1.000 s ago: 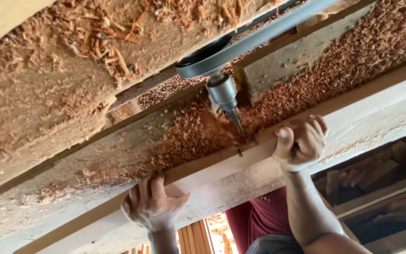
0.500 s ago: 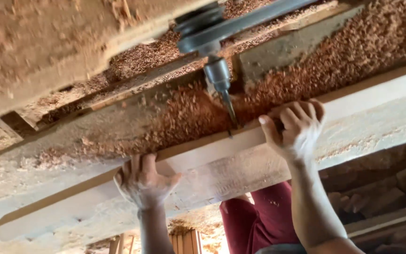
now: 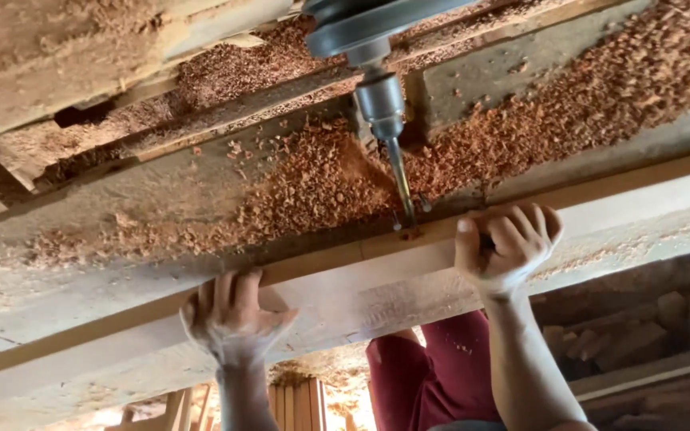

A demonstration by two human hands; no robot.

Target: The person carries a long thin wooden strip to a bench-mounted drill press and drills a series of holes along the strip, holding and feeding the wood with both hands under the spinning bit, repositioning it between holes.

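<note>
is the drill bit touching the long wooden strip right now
Yes, the drill bit tip meets the wooden strip just beside the right hand, with reddish dust at the contact.

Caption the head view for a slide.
Both hands, left hand and right hand, press a wooden strip against a drill bit.

A long pale wooden batten [image 3: 337, 267] lies slanted across the sawdust-strewn table [image 3: 161, 199], its narrow face up. A spinning steel drill bit [image 3: 400, 187] meets its upper edge, reddish shavings gathering at the contact point.
</note>
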